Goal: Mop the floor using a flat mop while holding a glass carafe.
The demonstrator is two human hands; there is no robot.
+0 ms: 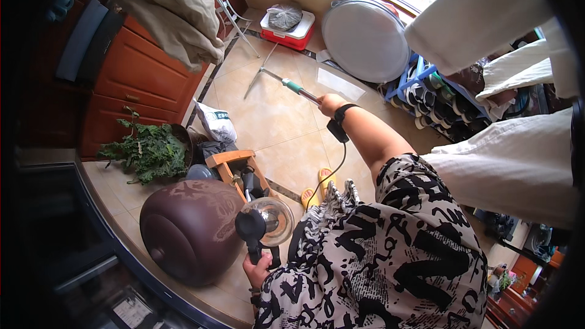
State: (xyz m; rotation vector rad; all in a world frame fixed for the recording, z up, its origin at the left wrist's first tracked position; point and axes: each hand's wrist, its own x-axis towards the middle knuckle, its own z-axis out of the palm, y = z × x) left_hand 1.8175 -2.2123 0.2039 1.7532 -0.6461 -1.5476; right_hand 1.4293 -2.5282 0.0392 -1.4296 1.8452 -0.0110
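Observation:
My left hand (257,268) grips the black handle of a glass kettle (282,224) with a black lid, held low in front of my body. A large dark brown ceramic jar (192,230) with a carved pattern stands just beside it. My right arm reaches forward, and my right hand (332,104) is closed around a metal pole (292,86) with a green sleeve. At its far end a thin crossbar head (262,70) is at the tiled floor (288,123). Below my right wrist hangs a black box (337,131) on a cable.
A leafy green plant (151,151), a white bag (218,123) and a wooden frame (231,157) stand to the left. Ahead are a red-and-white box (288,32) and a large round grey disc (365,39). On the right, a blue shoe rack (429,87) stands below hanging clothes (502,169).

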